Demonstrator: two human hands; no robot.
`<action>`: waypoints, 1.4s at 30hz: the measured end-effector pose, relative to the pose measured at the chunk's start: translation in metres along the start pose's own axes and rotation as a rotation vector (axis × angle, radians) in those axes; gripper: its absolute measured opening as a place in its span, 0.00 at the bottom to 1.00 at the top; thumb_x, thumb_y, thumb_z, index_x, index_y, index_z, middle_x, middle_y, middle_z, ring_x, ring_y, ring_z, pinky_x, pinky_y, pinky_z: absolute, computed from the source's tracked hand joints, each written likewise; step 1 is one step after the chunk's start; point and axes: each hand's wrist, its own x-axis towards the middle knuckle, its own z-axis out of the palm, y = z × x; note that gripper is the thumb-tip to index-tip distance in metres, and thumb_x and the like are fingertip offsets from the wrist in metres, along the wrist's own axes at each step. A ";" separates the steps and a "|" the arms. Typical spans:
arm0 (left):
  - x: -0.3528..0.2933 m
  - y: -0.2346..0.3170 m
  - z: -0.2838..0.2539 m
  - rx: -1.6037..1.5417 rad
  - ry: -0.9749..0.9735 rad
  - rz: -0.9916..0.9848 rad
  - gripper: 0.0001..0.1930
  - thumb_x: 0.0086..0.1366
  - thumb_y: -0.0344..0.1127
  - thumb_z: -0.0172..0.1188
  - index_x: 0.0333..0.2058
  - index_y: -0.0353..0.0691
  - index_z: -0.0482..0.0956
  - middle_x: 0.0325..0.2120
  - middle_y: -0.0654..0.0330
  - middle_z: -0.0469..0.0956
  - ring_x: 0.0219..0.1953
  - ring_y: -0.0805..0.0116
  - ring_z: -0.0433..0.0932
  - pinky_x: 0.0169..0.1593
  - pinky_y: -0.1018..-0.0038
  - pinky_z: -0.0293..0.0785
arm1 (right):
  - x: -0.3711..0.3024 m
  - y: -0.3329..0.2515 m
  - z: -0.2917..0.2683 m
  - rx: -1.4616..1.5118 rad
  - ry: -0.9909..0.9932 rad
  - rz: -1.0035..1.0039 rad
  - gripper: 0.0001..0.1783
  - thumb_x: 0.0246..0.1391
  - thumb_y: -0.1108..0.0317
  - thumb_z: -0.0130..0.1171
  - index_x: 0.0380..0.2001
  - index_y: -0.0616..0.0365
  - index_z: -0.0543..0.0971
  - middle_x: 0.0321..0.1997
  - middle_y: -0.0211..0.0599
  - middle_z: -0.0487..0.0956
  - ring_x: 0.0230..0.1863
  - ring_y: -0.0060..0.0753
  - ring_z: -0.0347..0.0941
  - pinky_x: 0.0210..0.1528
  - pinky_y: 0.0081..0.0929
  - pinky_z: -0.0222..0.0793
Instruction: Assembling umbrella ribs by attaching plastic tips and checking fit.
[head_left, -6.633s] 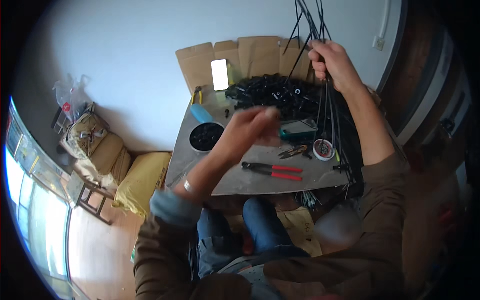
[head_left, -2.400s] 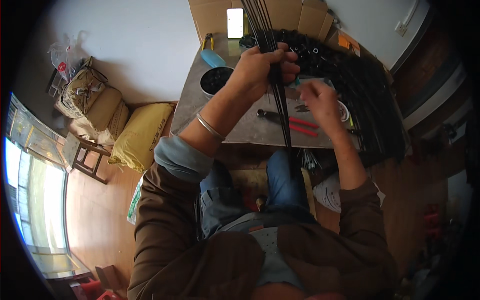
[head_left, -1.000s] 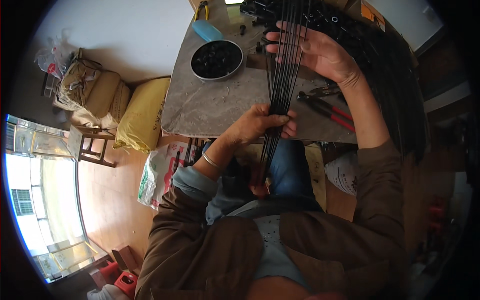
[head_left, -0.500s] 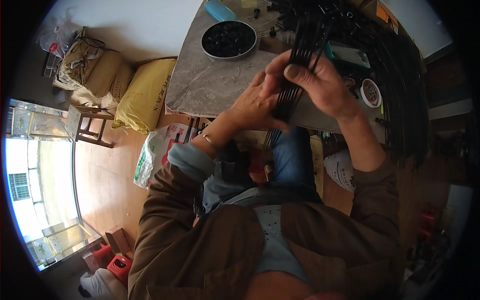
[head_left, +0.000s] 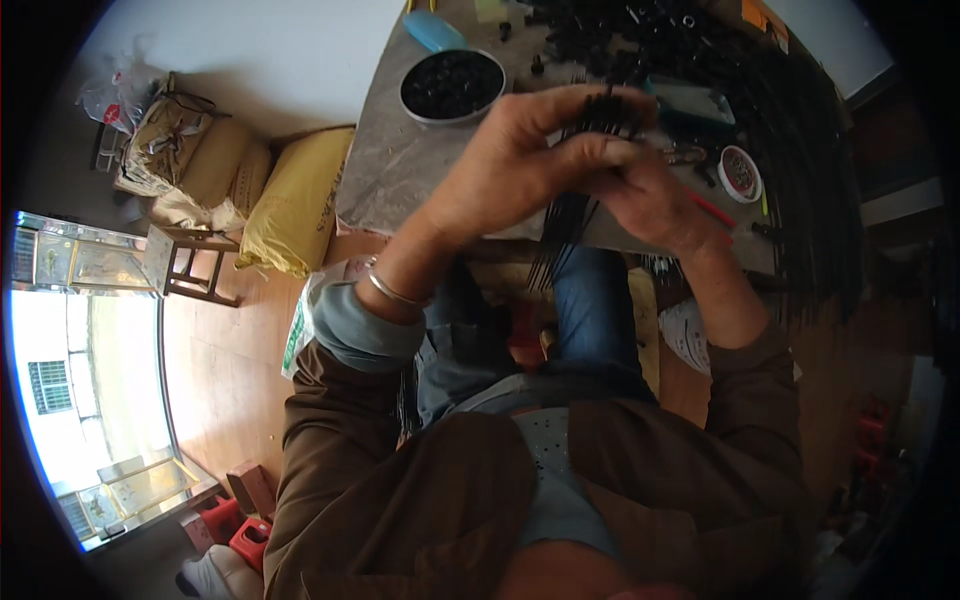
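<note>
A bundle of thin black rods (head_left: 565, 236) hangs slantwise over the table's near edge, its lower ends above my lap. My left hand (head_left: 520, 160) is closed round its upper part, fingers over the top ends. From the right, my right hand (head_left: 640, 195) closes on the same bundle just below, its thumb against the left hand's thumb. The hands overlap and hide the middle of the rods. Beyond the left hand stands a round metal pan (head_left: 452, 88) full of small black parts. Near the right hand is a small white bowl (head_left: 740, 174) of tiny pieces.
The grey table (head_left: 385, 170) bears a heap of black parts (head_left: 640, 35), a teal tray (head_left: 690, 104), a blue bottle-like object (head_left: 434, 32) and a red stick (head_left: 708, 207). Long black rods (head_left: 810, 190) cover its right side. Yellow sacks (head_left: 295, 205) and a wooden stool (head_left: 190, 262) stand left.
My left hand has moved up and over the top of the bundle, while my right hand has come down slightly. Both hands are now closer together, and the rods sit lower.
</note>
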 end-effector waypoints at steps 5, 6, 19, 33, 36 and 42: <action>-0.001 -0.007 0.006 -0.197 0.027 0.004 0.13 0.65 0.29 0.55 0.48 0.35 0.76 0.38 0.60 0.80 0.43 0.76 0.76 0.49 0.77 0.74 | -0.002 0.006 -0.004 -0.051 -0.012 0.085 0.17 0.58 0.72 0.55 0.49 0.65 0.71 0.45 0.36 0.76 0.48 0.29 0.73 0.52 0.25 0.71; -0.001 -0.002 0.009 -0.233 0.042 -0.008 0.13 0.66 0.30 0.55 0.48 0.36 0.76 0.37 0.61 0.80 0.42 0.76 0.76 0.48 0.78 0.74 | -0.001 0.003 -0.005 -0.053 -0.044 0.117 0.18 0.56 0.73 0.57 0.50 0.65 0.70 0.46 0.36 0.76 0.48 0.29 0.73 0.52 0.25 0.71; 0.002 -0.011 0.010 -0.120 0.149 0.071 0.13 0.66 0.32 0.54 0.47 0.31 0.73 0.36 0.51 0.81 0.40 0.65 0.80 0.46 0.69 0.78 | 0.004 0.020 -0.076 -0.033 -0.086 0.377 0.19 0.51 0.62 0.61 0.44 0.62 0.77 0.34 0.34 0.81 0.35 0.24 0.78 0.39 0.22 0.73; -0.005 0.001 0.019 -0.114 0.031 0.016 0.12 0.65 0.29 0.55 0.47 0.33 0.75 0.36 0.57 0.82 0.40 0.72 0.79 0.47 0.75 0.75 | -0.004 0.096 -0.186 -1.211 0.333 0.478 0.06 0.45 0.64 0.62 0.26 0.53 0.81 0.30 0.33 0.80 0.36 0.37 0.77 0.39 0.35 0.70; -0.005 0.001 0.016 -0.086 0.029 0.017 0.12 0.65 0.29 0.55 0.47 0.33 0.74 0.37 0.55 0.82 0.40 0.70 0.79 0.48 0.73 0.76 | -0.007 0.098 -0.191 -1.222 0.368 0.413 0.06 0.45 0.64 0.62 0.25 0.53 0.80 0.29 0.34 0.79 0.36 0.38 0.77 0.39 0.35 0.70; -0.005 -0.004 0.017 -0.077 0.038 0.037 0.12 0.66 0.30 0.55 0.46 0.33 0.75 0.35 0.57 0.82 0.38 0.73 0.78 0.45 0.76 0.76 | -0.003 0.075 -0.182 -1.012 0.640 0.089 0.05 0.52 0.66 0.57 0.29 0.54 0.79 0.24 0.33 0.77 0.30 0.30 0.76 0.33 0.28 0.70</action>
